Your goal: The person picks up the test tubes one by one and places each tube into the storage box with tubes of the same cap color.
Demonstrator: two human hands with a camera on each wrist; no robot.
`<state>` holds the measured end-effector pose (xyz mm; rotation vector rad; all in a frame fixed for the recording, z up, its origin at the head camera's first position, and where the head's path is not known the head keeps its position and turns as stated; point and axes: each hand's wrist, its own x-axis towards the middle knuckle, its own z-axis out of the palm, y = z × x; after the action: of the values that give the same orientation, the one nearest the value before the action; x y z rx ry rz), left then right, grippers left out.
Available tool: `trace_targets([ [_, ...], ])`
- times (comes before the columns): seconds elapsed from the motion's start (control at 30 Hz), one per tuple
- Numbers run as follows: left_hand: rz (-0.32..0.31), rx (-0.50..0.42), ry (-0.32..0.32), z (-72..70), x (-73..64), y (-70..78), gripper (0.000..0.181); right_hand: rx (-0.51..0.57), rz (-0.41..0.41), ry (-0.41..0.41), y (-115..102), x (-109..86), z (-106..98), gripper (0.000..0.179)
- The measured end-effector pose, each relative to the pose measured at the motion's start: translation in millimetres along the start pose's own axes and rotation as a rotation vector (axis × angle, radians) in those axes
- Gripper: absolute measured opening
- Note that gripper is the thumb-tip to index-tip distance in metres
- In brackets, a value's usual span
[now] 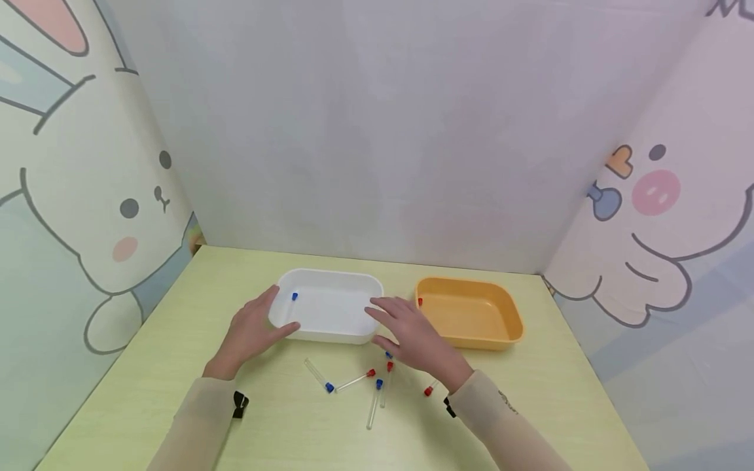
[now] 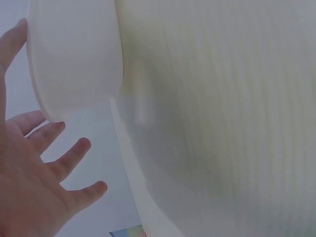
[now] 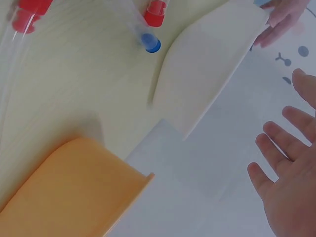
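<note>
The tray (image 1: 330, 311) lies between the hands. The left hand (image 1: 250, 330) spreads at one end, unclasped; the right hand (image 1: 415, 337), fingers parted, holds nothing near the other. Judged light, stiff, smooth; best gripped by both end rims.

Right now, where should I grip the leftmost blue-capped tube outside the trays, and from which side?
Best pinched mid-barrel, I'd say, coming from above left: the blue-capped tube lies flat, its slim barrel unobstructed, while a red-capped tube ends close to its cap.
</note>
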<state>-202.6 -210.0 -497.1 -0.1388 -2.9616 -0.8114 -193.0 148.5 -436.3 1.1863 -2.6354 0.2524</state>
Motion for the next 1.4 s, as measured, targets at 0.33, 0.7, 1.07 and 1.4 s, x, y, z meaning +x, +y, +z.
trace_targets([
  [0.33, -0.014, -0.011, -0.011, 0.9, -0.3, 2.0, 0.113, -0.003, -0.106, 0.043, -13.5, 4.6, 11.2, 0.05],
  [0.7, -0.023, 0.016, -0.013, 0.0, 1.8, 2.0, 0.114, 0.023, -0.21, 0.071, -28.9, 15.4, 21.5, 0.041],
  [1.07, -0.03, 0.031, -0.008, 0.4, 1.3, 2.8, 0.115, 0.042, -0.337, 0.134, -41.9, 22.8, 34.7, 0.032],
  [1.4, -0.03, 0.035, -0.006, -0.7, -2.0, 0.1, 0.112, 0.025, -0.356, 0.054, -53.2, 27.8, 40.3, 0.028],
])
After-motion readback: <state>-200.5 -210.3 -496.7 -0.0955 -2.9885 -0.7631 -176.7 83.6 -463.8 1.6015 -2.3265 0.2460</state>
